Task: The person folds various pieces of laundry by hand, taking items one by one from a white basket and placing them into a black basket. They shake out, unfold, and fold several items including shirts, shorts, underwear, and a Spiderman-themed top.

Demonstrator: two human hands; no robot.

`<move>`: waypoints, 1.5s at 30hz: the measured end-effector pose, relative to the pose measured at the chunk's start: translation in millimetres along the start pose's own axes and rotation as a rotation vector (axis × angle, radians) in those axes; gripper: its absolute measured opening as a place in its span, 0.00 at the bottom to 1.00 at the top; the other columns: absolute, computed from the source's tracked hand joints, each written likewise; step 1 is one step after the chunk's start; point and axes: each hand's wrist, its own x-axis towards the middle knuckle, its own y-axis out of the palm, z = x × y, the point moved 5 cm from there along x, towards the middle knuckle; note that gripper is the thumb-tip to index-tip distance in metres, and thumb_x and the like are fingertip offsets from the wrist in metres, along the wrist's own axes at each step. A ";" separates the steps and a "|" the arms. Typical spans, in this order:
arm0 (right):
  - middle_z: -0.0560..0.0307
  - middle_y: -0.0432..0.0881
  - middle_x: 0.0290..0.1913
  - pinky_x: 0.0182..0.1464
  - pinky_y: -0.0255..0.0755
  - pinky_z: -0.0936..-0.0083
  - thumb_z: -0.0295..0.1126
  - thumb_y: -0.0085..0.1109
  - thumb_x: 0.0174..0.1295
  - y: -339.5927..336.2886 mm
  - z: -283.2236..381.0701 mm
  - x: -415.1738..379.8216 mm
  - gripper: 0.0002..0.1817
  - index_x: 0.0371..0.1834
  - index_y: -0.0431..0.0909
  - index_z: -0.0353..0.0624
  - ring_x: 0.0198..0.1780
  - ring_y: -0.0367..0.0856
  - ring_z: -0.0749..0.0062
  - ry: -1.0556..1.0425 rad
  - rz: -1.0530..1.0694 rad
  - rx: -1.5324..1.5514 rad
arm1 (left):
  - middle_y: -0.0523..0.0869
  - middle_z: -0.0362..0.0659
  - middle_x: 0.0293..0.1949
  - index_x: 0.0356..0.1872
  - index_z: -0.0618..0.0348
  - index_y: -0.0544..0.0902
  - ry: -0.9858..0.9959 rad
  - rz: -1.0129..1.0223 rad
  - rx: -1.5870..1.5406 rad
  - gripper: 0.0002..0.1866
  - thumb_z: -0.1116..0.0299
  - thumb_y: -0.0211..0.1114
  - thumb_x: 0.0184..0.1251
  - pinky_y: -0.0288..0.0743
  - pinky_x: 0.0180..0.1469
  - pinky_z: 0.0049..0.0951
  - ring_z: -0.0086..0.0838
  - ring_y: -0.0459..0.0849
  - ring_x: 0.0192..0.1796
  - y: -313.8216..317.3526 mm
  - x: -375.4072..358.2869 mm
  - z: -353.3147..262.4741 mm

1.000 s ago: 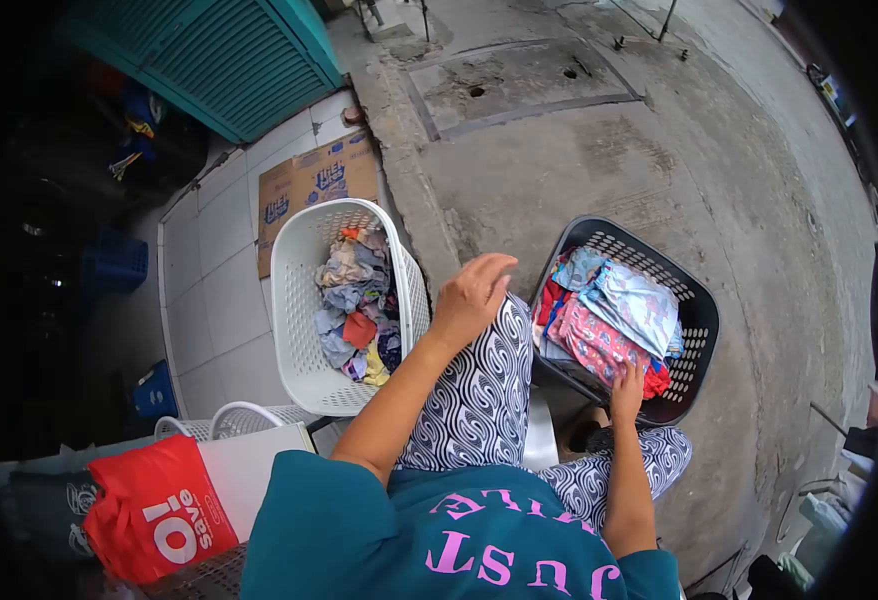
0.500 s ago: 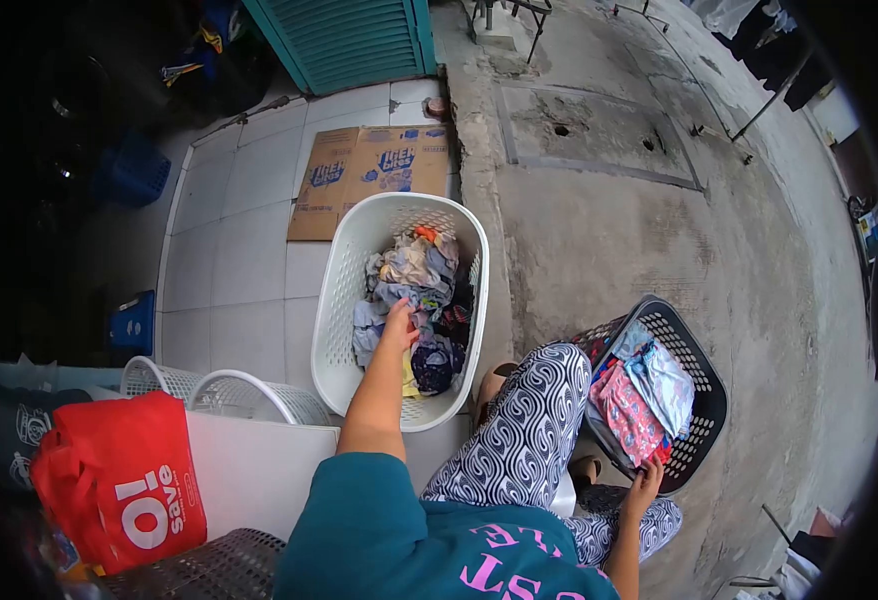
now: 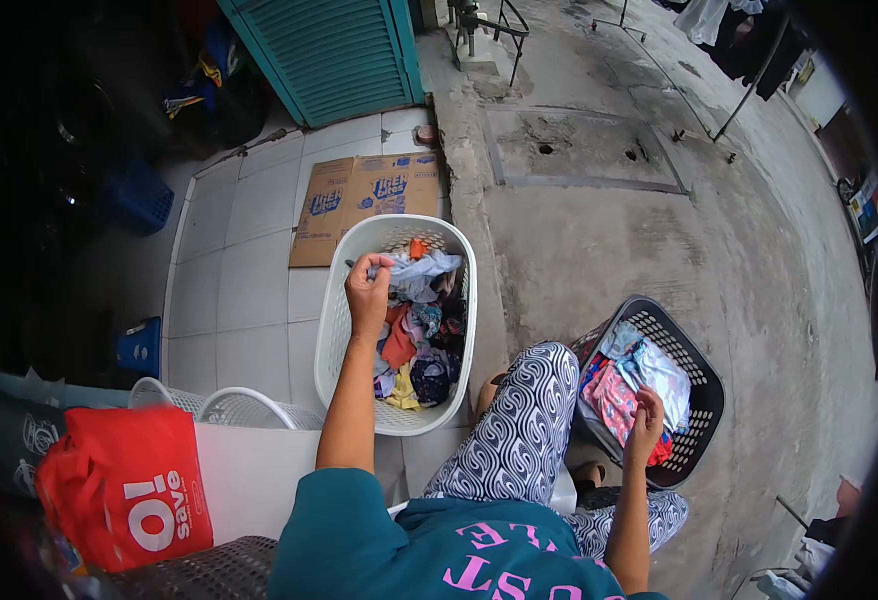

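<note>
In the white laundry basket point(image 3: 329, 345) lies a heap of mixed clothes, with a coral-red piece point(image 3: 397, 342), a yellow piece point(image 3: 402, 390) and a dark navy patterned one point(image 3: 431, 378). Over its left rim, my left hand point(image 3: 367, 292) is closed in a pinch on a light grey garment point(image 3: 424, 268), which stretches across the top of the heap. My right hand point(image 3: 645, 425) hovers over the dark grey basket point(image 3: 707, 395), fingers loosely bent and apart, with nothing visible in them. Beneath it are a pink patterned cloth point(image 3: 615, 402) and a shiny light-blue cloth point(image 3: 659, 375).
Flattened cardboard point(image 3: 364, 200) lies on the tiles behind the white basket. To the left stand a red bag point(image 3: 124, 485), white baskets point(image 3: 244, 408) and a blue container point(image 3: 139, 347). A teal shutter door point(image 3: 329, 60) is at the back, beside rough concrete point(image 3: 599, 245).
My left hand has come up out of the heap towards the rim, pulling the light grey garment, and uncovered the coral-red piece. My right hand has risen from the dark basket's near edge.
</note>
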 end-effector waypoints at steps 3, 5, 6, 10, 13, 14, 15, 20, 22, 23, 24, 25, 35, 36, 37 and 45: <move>0.55 0.74 0.48 0.42 0.68 0.84 0.16 0.43 0.57 28.0 57.1 16.8 0.11 0.40 0.73 0.37 0.46 0.73 0.77 -0.042 0.106 0.142 | 0.72 0.35 0.27 0.25 0.60 0.73 0.121 0.097 -0.300 0.04 0.79 0.48 0.52 0.62 0.39 0.16 0.18 0.67 0.31 18.5 15.3 -86.1; 0.55 0.74 0.47 0.42 0.68 0.85 0.17 0.45 0.57 42.6 90.7 28.2 0.10 0.40 0.73 0.37 0.46 0.73 0.77 -0.073 0.144 0.219 | 0.70 0.35 0.28 0.25 0.59 0.71 0.248 0.285 -0.420 0.05 0.78 0.46 0.52 0.59 0.42 0.15 0.18 0.66 0.35 40.8 18.9 -146.0; 0.56 0.74 0.48 0.43 0.67 0.84 0.17 0.46 0.57 48.7 113.7 32.7 0.11 0.42 0.73 0.37 0.46 0.73 0.76 -0.112 0.161 0.256 | 0.71 0.37 0.30 0.27 0.59 0.71 0.200 0.438 -0.516 0.05 0.76 0.47 0.48 0.60 0.44 0.17 0.20 0.67 0.36 54.3 18.6 -167.5; 0.56 0.72 0.53 0.52 0.63 0.77 0.24 0.50 0.57 55.5 195.4 47.5 0.18 0.53 0.70 0.43 0.53 0.69 0.72 -0.276 0.310 0.349 | 0.73 0.41 0.33 0.31 0.60 0.71 0.019 0.939 -0.761 0.12 0.70 0.49 0.40 0.61 0.46 0.22 0.25 0.70 0.38 118.1 -13.6 -240.1; 0.55 0.71 0.55 0.60 0.57 0.73 0.33 0.54 0.56 40.6 246.8 48.1 0.24 0.58 0.66 0.45 0.60 0.64 0.70 -0.328 0.451 0.455 | 0.73 0.41 0.33 0.31 0.61 0.72 0.037 1.192 -0.759 0.14 0.69 0.49 0.38 0.61 0.47 0.21 0.25 0.70 0.39 153.8 -44.8 -274.6; 0.55 0.70 0.55 0.60 0.56 0.73 0.35 0.54 0.55 34.8 255.6 46.0 0.25 0.58 0.66 0.44 0.60 0.64 0.70 -0.317 0.517 0.498 | 0.74 0.41 0.34 0.32 0.61 0.73 0.075 1.242 -0.716 0.16 0.68 0.50 0.37 0.61 0.49 0.21 0.24 0.71 0.41 162.9 -51.7 -282.7; 0.56 0.70 0.56 0.61 0.54 0.73 0.36 0.54 0.55 26.8 263.0 43.3 0.26 0.58 0.66 0.43 0.60 0.63 0.70 -0.309 0.585 0.539 | 0.74 0.41 0.34 0.32 0.61 0.73 0.086 1.263 -0.670 0.16 0.68 0.50 0.37 0.61 0.49 0.20 0.24 0.71 0.42 170.0 -59.0 -291.2; 0.63 0.77 0.33 0.42 0.65 0.83 0.29 0.58 0.52 -22.6 237.3 46.7 0.10 0.37 0.75 0.37 0.37 0.70 0.83 -0.191 0.442 0.402 | 0.77 0.41 0.36 0.35 0.64 0.76 0.186 1.279 -0.520 0.17 0.72 0.49 0.40 0.63 0.49 0.22 0.24 0.73 0.42 192.5 -83.5 -324.6; 0.65 0.75 0.26 0.36 0.65 0.84 0.29 0.58 0.52 -54.0 228.4 50.1 0.07 0.30 0.75 0.37 0.31 0.69 0.83 -0.237 0.238 0.309 | 0.77 0.42 0.36 0.35 0.65 0.77 0.331 1.275 -0.367 0.16 0.75 0.47 0.42 0.64 0.48 0.22 0.24 0.73 0.41 202.2 -92.3 -331.5; 0.63 0.72 0.21 0.30 0.63 0.82 0.30 0.61 0.50 -70.5 229.1 48.3 0.09 0.26 0.73 0.36 0.26 0.67 0.82 -0.252 0.167 0.234 | 0.78 0.42 0.35 0.35 0.66 0.77 0.454 1.237 -0.214 0.16 0.78 0.46 0.44 0.65 0.46 0.22 0.24 0.74 0.41 207.4 -95.2 -335.0; 0.61 0.70 0.19 0.28 0.62 0.81 0.31 0.61 0.49 -86.4 232.5 46.9 0.10 0.25 0.72 0.36 0.25 0.65 0.81 -0.284 0.138 0.122 | 0.78 0.43 0.34 0.33 0.65 0.77 0.642 1.239 -0.006 0.14 0.82 0.45 0.47 0.68 0.44 0.25 0.28 0.76 0.38 210.0 -97.7 -339.2; 0.60 0.68 0.18 0.26 0.61 0.80 0.31 0.62 0.49 -101.6 233.7 47.1 0.12 0.24 0.71 0.35 0.23 0.63 0.81 -0.309 0.110 0.010 | 0.78 0.43 0.34 0.33 0.65 0.77 0.651 1.254 -0.013 0.14 0.82 0.45 0.47 0.68 0.44 0.25 0.28 0.76 0.38 213.1 -99.9 -339.7; 0.51 0.75 0.22 0.28 0.67 0.77 0.37 0.60 0.54 -137.8 268.7 34.3 0.11 0.30 0.77 0.41 0.21 0.71 0.72 -0.510 0.171 -0.131 | 0.78 0.44 0.46 0.38 0.60 0.77 0.961 1.253 -0.012 0.12 0.77 0.59 0.49 0.62 0.57 0.36 0.37 0.71 0.55 251.3 -163.6 -344.3; 0.47 0.77 0.24 0.29 0.68 0.71 0.41 0.59 0.53 -132.7 274.0 30.4 0.12 0.30 0.77 0.43 0.24 0.75 0.58 -0.539 0.170 -0.286 | 0.78 0.45 0.44 0.40 0.61 0.76 0.906 1.274 -0.013 0.14 0.76 0.60 0.50 0.64 0.55 0.34 0.37 0.73 0.53 258.8 -176.0 -332.8; 0.47 0.77 0.24 0.30 0.68 0.66 0.43 0.56 0.53 -127.3 271.9 29.6 0.13 0.29 0.76 0.44 0.28 0.76 0.52 -0.629 0.180 -0.360 | 0.78 0.45 0.43 0.43 0.61 0.75 0.848 1.294 -0.007 0.15 0.75 0.61 0.50 0.66 0.52 0.32 0.36 0.75 0.50 268.5 -185.9 -317.6; 0.50 0.75 0.21 0.28 0.66 0.75 0.38 0.61 0.53 -181.7 273.9 15.1 0.12 0.29 0.76 0.41 0.22 0.72 0.67 -0.485 0.201 -0.302 | 0.77 0.45 0.31 0.34 0.66 0.75 0.786 1.375 -0.086 0.08 0.82 0.52 0.53 0.69 0.37 0.24 0.31 0.76 0.33 286.6 -171.6 -315.2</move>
